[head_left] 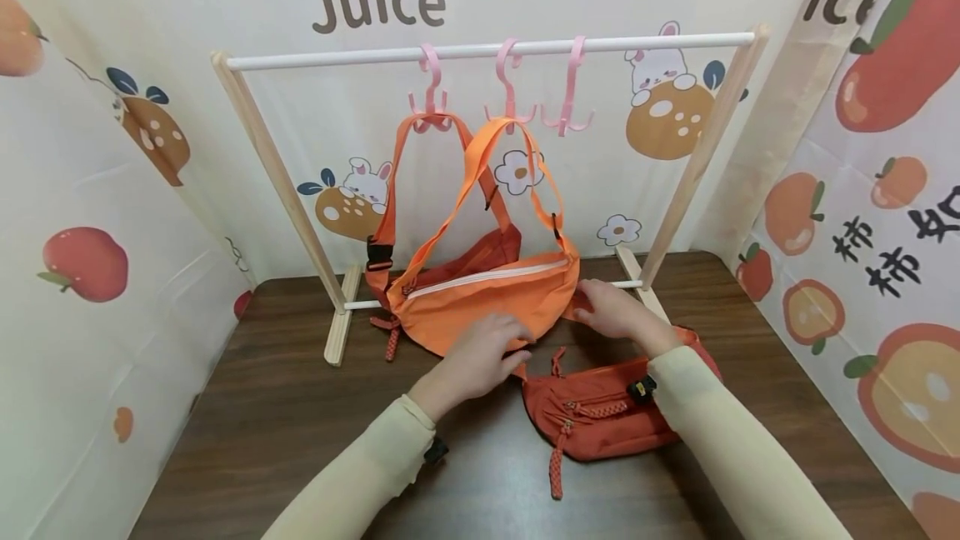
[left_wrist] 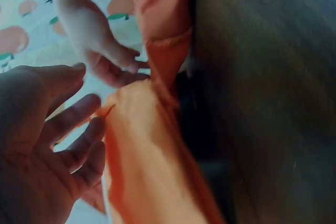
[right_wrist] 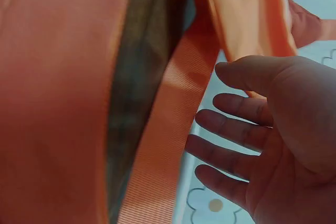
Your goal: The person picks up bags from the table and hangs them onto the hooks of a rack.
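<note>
An orange waist bag (head_left: 487, 302) with a white zipper hangs by its strap from the middle pink hook (head_left: 507, 77). My left hand (head_left: 480, 354) is at the lower front of this bag, its fingers loosely bent and holding nothing. To the bag's right is my right hand (head_left: 618, 311). In the right wrist view its fingers are spread beside an orange strap (right_wrist: 170, 98); whether they touch it I cannot tell. A red waist bag (head_left: 483, 254) hangs behind, its orange strap over the left hook (head_left: 432, 82). Below my hands, another red waist bag (head_left: 600, 432) lies on the table.
A white rail (head_left: 337, 58) on a wooden stand (head_left: 281, 182) spans the back of the brown table (head_left: 262, 440). The right pink hook (head_left: 572, 90) carries no bag. Printed curtains (head_left: 97, 190) surround the table at the back and sides.
</note>
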The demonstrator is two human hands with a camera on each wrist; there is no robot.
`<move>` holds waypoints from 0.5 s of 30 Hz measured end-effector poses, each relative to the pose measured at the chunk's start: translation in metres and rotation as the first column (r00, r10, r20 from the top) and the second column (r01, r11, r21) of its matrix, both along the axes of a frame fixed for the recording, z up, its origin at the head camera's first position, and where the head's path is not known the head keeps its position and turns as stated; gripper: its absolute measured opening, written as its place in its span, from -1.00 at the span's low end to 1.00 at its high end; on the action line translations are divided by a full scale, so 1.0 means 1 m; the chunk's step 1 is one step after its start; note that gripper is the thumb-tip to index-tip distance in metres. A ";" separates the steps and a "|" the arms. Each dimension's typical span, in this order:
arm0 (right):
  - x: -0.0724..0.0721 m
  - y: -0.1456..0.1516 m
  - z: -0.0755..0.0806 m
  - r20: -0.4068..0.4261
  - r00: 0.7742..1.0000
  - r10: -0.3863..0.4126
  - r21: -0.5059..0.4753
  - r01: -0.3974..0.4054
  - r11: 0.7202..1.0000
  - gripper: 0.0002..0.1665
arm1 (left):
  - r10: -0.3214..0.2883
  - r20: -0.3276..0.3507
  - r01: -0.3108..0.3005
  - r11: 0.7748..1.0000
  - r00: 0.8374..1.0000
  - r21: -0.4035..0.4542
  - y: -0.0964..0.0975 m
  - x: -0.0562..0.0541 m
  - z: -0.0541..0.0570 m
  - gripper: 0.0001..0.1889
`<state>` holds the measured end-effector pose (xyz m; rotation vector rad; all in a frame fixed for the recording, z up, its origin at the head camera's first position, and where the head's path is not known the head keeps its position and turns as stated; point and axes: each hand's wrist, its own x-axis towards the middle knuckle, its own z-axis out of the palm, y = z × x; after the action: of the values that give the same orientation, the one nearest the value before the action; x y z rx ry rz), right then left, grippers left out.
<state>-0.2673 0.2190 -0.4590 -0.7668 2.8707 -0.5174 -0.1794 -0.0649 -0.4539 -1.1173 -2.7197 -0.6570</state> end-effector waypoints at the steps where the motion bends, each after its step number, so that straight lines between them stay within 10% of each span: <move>1: 0.000 -0.001 -0.002 -0.004 1.000 0.004 0.008 -0.004 1.000 -0.45 | -0.022 0.010 0.022 0.999 1.000 -0.031 0.003 -0.001 -0.002 -0.80; 6: -0.003 -0.006 -0.011 -0.036 0.999 -0.002 0.038 0.003 0.999 -0.47 | -0.080 0.044 0.086 0.987 0.996 -0.137 0.014 -0.003 -0.013 -0.79; 15: -0.011 -0.004 -0.026 -0.012 0.998 0.054 -0.009 -0.054 0.998 -0.66 | 0.001 0.092 0.023 0.963 0.996 -0.269 0.021 -0.004 -0.019 -0.74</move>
<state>-0.2778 0.2147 -0.4852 -0.8494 2.8507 -0.5220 -0.1838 -0.0439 -0.4729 -1.1847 -2.9513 -0.3523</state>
